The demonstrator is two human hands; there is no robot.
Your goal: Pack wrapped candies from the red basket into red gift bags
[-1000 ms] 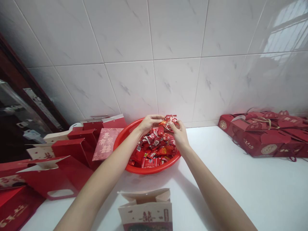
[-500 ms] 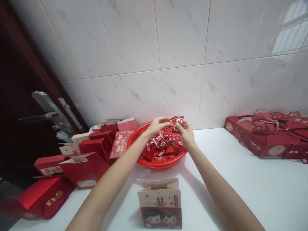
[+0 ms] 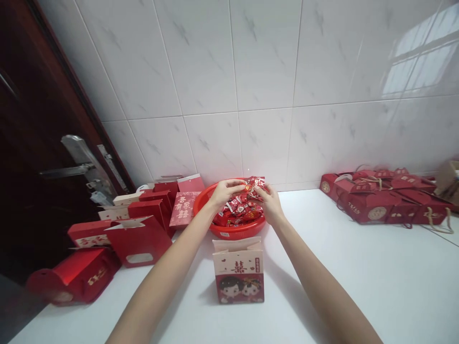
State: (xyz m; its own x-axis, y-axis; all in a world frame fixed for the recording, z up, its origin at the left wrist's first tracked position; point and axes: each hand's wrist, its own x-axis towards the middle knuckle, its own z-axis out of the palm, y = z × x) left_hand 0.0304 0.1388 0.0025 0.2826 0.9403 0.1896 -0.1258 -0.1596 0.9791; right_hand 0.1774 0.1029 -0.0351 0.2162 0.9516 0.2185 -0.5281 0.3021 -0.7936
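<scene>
Over the red plastic basket (image 3: 234, 233) I hold up red-wrapped candies (image 3: 256, 182) between both hands. My right hand (image 3: 270, 205) is closed around them, its thumb lying across the wrappers. My left hand (image 3: 224, 192) pinches at their left side, where a bit of orange and yellow wrapper shows by the fingertips; how many candies each hand has is hard to make out. Below, more wrapped candies (image 3: 241, 210) lie heaped in the basket. In front of it stands a cream and red paper gift box (image 3: 239, 289) with two cartoon figures, its top open.
Several red and cream gift boxes (image 3: 143, 239) crowd the left of the white table (image 3: 344, 272), near a dark door with a metal handle (image 3: 77, 160). At the right lie red boxes (image 3: 376, 208) with cord handles. A tiled wall (image 3: 265, 138) rises behind.
My view has shifted slightly, so the gift box and basket sit higher in the picture. Both hands stay over the basket, still holding candies, with fingers slightly moved.
</scene>
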